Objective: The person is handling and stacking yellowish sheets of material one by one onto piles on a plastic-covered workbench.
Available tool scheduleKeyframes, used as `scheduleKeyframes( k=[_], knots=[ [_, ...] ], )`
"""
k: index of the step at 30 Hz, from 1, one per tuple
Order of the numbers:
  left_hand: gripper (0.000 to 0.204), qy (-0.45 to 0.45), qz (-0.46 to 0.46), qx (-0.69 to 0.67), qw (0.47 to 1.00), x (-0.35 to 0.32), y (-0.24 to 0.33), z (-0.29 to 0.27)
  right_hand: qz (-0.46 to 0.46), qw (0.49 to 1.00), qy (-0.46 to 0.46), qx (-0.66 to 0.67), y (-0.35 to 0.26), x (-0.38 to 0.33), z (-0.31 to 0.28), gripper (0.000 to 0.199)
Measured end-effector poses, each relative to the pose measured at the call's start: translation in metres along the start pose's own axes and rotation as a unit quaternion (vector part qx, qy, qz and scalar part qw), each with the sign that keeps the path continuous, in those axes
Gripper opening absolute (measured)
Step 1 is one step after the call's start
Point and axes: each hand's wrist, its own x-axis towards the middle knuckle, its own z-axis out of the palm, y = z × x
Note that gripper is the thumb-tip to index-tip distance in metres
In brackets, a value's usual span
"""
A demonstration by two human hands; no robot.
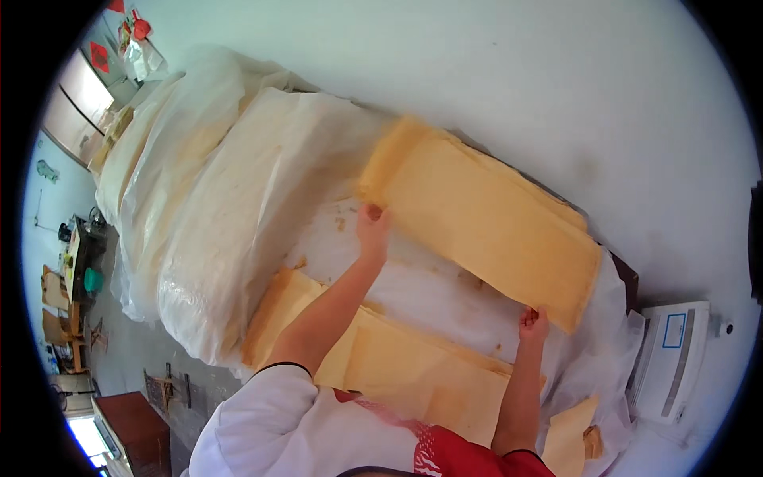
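Note:
A wide, thin yellow-tan sheet [485, 215] lies across the far side of the table, on or just over a pile of similar sheets; its left end is smeared by motion. My left hand [373, 226] pinches the near edge close to the left corner. Farther right, my right hand [534, 322] grips the same edge close to the near right corner, fingers closed. Nearer my body, another pile of yellow-tan sheets [421, 362] lies partly behind my left forearm. Whitish plastic film [429, 286] with small brown crumbs shows between the two piles.
Large bundles wrapped in translucent plastic [230, 191] stand to the left. A pale wall [572, 87] runs along the far side. At right are a white wall-side appliance [671, 362] and a loose tan piece [568, 437]. A brown cabinet [139, 433] stands at lower left.

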Motion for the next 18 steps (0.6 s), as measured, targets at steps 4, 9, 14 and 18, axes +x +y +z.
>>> scheduleKeyframes(
  k=[4, 9, 14, 18],
  knots=[
    [0.023, -0.028, 0.111, 0.144, 0.983, -0.004, 0.003, 0.019, 0.05, 0.995, -0.042, -0.076, -0.008, -0.012, 0.009, 0.017],
    [0.031, -0.093, -0.022, -0.078, 0.992, 0.013, 0.011, 0.014, -0.083, 0.849, -0.189, -0.487, 0.026, -0.077, 0.079, 0.022],
    [0.036, -0.24, -0.007, -0.087, 0.967, 0.002, 0.061, 0.027, -0.504, 0.587, -0.307, -0.555, 0.067, -0.105, 0.203, 0.04],
    [0.036, -0.317, 0.042, -0.053, 0.946, 0.021, 0.042, 0.033, -0.556, 0.568, -0.349, -0.497, 0.081, -0.122, 0.281, 0.048]
  ],
)
